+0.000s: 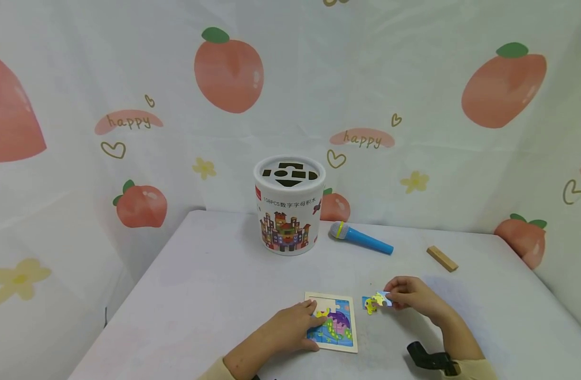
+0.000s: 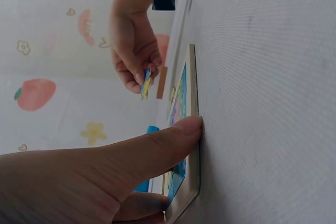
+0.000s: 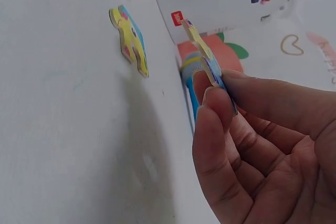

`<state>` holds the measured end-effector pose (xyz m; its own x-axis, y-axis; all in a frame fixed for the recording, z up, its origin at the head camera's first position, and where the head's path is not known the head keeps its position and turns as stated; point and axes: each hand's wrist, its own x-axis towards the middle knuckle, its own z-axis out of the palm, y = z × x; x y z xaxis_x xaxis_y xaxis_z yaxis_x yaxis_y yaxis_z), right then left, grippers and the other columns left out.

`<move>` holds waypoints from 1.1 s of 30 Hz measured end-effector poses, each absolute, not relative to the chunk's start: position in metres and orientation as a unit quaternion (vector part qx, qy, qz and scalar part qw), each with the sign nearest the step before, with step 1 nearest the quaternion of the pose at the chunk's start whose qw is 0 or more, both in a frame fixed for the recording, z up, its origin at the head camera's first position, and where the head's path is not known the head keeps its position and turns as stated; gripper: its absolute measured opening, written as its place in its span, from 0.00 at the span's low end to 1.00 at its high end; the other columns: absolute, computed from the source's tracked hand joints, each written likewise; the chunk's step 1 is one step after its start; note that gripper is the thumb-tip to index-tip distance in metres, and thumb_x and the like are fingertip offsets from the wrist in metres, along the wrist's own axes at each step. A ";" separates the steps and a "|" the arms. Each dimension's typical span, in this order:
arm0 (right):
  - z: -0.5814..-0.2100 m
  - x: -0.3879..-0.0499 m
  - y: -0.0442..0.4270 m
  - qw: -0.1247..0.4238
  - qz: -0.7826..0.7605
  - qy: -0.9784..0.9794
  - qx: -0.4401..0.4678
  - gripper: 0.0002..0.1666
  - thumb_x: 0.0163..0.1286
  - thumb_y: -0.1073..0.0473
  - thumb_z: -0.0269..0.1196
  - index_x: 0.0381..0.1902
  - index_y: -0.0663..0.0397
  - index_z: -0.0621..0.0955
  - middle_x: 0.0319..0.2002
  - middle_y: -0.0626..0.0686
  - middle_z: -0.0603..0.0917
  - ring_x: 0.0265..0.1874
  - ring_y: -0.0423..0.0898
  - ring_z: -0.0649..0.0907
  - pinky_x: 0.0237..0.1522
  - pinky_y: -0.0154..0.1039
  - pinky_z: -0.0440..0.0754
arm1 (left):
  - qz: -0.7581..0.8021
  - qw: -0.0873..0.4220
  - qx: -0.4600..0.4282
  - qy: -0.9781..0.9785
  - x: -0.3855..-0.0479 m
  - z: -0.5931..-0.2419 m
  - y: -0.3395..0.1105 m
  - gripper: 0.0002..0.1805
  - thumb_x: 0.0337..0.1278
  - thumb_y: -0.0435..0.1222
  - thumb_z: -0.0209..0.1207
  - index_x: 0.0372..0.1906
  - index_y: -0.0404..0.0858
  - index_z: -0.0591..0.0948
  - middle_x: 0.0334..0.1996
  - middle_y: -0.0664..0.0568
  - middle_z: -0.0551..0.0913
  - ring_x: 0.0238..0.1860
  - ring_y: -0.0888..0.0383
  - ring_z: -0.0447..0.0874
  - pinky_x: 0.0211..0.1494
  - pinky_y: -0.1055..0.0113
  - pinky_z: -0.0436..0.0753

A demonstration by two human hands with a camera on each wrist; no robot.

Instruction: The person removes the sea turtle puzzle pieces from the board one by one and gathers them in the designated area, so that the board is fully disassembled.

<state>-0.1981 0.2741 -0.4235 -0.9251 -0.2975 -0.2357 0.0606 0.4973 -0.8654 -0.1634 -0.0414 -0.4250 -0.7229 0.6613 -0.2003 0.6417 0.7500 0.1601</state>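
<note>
Frame puzzle (image 1: pixel 340 348) lies flat on the table (image 1: pixel 224 301), near the person, partly filled; bare wood shows in its upper part. Left hand (image 1: pixel 290 327) rests across its left side, likely to keep the frame from sliding; fingers reach over the picture, fairly straight, and the thumb (image 2: pixel 181 129) lies along the rim, pressing rather than gripping. Right hand (image 1: pixel 411 296) pinches a puzzle piece (image 3: pixel 207 59) by its edge between thumb and fingertips, nearly closed, piece raised off the table, tilted, probably so most of it sticks out free. Loose piece (image 3: pixel 131 40) lies on the table just right of the frame, beside the held one in the head view; seems parked there within easy reach. Right forearm comes in from lower right, wrist bent inward; left forearm from lower left, low. Bucket (image 1: pixel 289 206), toy microphone (image 1: pixel 361 238) and wooden block (image 1: pixel 442 258) sit farther back, apparently out of the way.
</note>
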 end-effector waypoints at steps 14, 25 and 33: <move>-0.428 -0.197 0.283 0.181 -0.486 0.854 -0.044 0.19 0.65 0.57 0.61 0.43 0.71 0.75 0.26 0.48 0.80 0.25 0.41 0.76 0.30 0.34 0.79 | 0.034 0.120 0.351 0.928 -0.163 -0.423 -0.041 0.32 0.47 0.58 0.61 0.61 0.58 0.73 0.65 0.50 0.70 0.67 0.55 0.67 0.61 0.61 0.75; -0.436 -0.197 0.284 0.182 -0.481 0.857 -0.029 0.14 0.64 0.62 0.60 0.42 0.70 0.75 0.24 0.46 0.79 0.24 0.41 0.75 0.27 0.33 0.76 | 0.038 0.115 0.351 0.928 -0.163 -0.426 -0.042 0.32 0.46 0.58 0.62 0.61 0.57 0.74 0.65 0.49 0.70 0.67 0.54 0.67 0.62 0.61 0.75; -0.439 -0.197 0.284 0.174 -0.467 0.867 -0.018 0.13 0.63 0.62 0.61 0.40 0.69 0.76 0.24 0.47 0.79 0.25 0.42 0.75 0.27 0.33 0.76 | 0.039 0.121 0.349 0.929 -0.163 -0.426 -0.041 0.32 0.46 0.58 0.62 0.61 0.58 0.73 0.65 0.50 0.70 0.67 0.55 0.66 0.62 0.61 0.75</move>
<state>-0.1973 0.2835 -0.4387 -0.9389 -0.1932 -0.2847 0.1311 0.5640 -0.8153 -0.1633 -0.0414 -0.4260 -0.7279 0.6568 -0.1968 0.6380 0.7539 0.1568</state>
